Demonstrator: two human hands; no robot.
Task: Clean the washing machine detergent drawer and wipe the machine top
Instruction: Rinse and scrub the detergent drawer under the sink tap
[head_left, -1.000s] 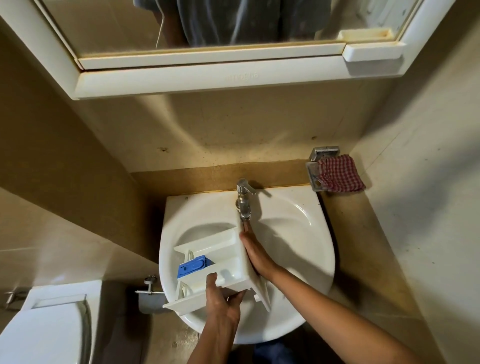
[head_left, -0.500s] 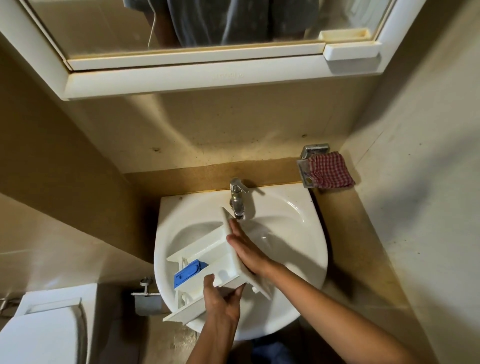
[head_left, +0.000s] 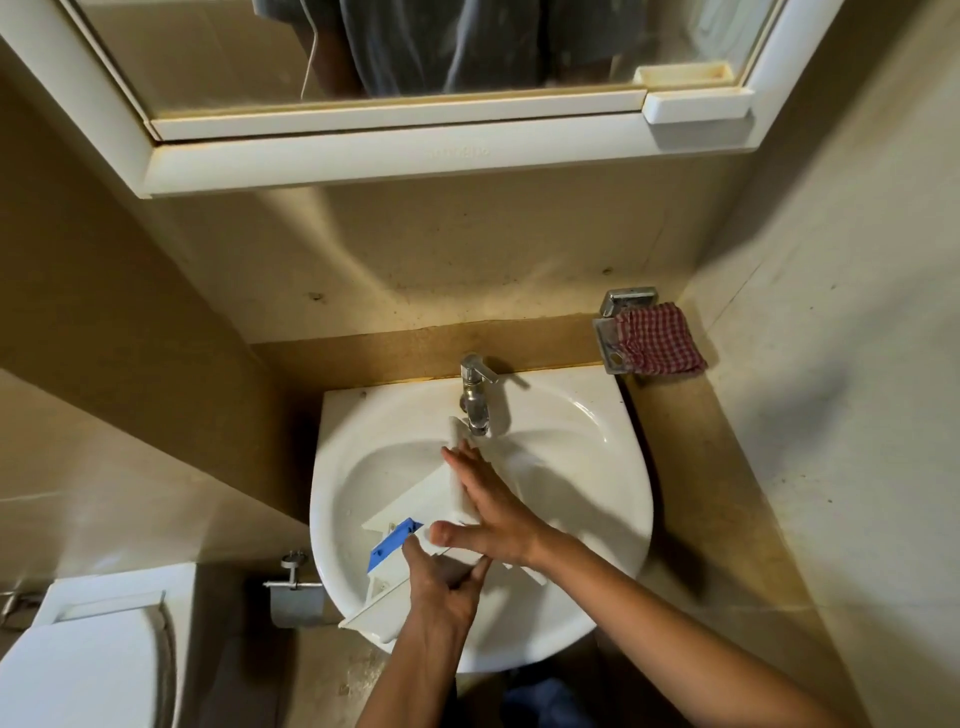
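One white sink (head_left: 587, 447) holds the detergent drawer (head_left: 434, 493), tilted on edge. Right hand (head_left: 493, 512) lies flat against its side, fingers straight. Left hand (head_left: 441, 587) grips its near end, fingers curled. Blue insert (head_left: 392, 543) faces left. Tap (head_left: 475, 400) sits just above the far corner.

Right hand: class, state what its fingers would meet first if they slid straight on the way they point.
Likely the far corner of the detergent drawer that the right hand presses, just short of the tap; depth is unclear.
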